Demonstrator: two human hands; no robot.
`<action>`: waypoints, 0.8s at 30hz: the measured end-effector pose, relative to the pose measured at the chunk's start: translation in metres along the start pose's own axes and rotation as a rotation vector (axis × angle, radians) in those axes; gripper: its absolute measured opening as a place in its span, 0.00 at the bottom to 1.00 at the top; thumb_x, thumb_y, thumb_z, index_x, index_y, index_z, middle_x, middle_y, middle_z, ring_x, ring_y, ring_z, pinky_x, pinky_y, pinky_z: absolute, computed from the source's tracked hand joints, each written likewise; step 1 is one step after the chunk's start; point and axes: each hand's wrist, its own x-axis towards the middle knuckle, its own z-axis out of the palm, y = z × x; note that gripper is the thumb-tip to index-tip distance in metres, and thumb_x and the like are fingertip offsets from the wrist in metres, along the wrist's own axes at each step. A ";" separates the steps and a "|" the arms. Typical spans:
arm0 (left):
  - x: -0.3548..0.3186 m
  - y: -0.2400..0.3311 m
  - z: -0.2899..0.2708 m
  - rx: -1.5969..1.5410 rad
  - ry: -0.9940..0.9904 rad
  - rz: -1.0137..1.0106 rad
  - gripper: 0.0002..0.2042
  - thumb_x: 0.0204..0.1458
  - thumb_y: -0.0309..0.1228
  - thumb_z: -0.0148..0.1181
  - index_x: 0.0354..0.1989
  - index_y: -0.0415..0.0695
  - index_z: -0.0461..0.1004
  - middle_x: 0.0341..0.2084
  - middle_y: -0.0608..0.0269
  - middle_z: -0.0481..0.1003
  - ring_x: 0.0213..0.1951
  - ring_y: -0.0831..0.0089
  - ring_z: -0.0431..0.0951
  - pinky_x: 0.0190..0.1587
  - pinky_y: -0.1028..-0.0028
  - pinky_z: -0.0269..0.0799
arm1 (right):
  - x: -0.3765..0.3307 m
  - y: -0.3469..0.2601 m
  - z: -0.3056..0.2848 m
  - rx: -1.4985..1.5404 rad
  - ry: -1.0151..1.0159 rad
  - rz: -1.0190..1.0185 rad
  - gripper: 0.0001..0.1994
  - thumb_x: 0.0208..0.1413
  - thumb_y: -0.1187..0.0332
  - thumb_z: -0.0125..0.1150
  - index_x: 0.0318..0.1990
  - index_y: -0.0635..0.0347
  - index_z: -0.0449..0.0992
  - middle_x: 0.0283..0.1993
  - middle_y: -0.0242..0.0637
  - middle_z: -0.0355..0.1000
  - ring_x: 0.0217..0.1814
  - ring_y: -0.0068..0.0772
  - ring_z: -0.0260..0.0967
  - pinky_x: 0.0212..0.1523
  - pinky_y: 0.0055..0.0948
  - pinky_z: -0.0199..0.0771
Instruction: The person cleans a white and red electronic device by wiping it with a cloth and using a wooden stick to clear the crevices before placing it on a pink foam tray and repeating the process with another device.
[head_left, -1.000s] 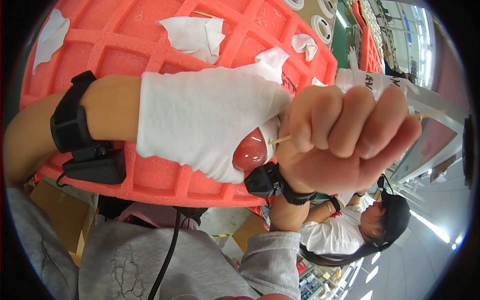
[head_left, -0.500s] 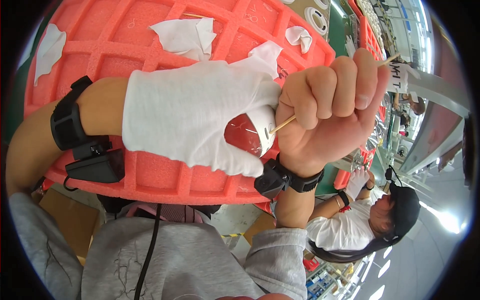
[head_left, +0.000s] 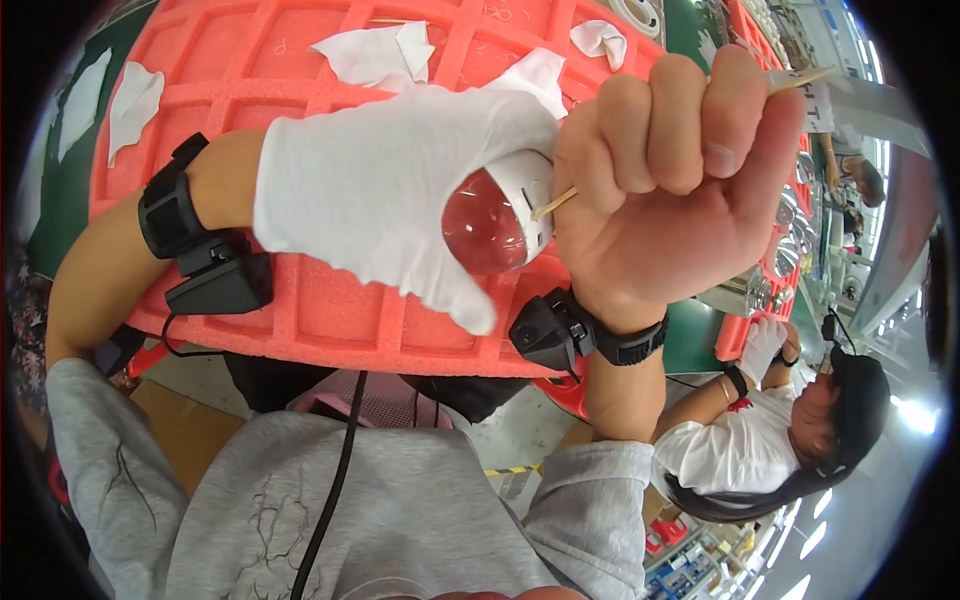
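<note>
My gloved left hand point(head_left: 395, 190) grips the dome point(head_left: 484, 226) above the red tray point(head_left: 330, 310); my bare right hand point(head_left: 680, 180) is clenched round the stick point(head_left: 556, 203), tip at the dome's white rim point(head_left: 520, 180).

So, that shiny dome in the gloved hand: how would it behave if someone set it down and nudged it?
The shiny dome would probably rock or roll, given its rounded side. Its glossy highlights suggest a smooth, perhaps slippery surface. It also seems stiff rather than floppy: its curve shows no dent in the left hand.
</note>
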 end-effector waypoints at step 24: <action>-0.001 0.019 0.002 0.637 -0.128 0.191 0.15 0.62 0.32 0.54 0.51 0.34 0.70 0.45 0.52 0.76 0.48 0.62 0.77 0.54 0.68 0.73 | 0.019 -0.007 0.018 -0.475 -0.168 0.195 0.24 0.74 0.47 0.29 0.29 0.51 0.58 0.20 0.24 0.53 0.19 0.18 0.39 0.16 0.20 0.38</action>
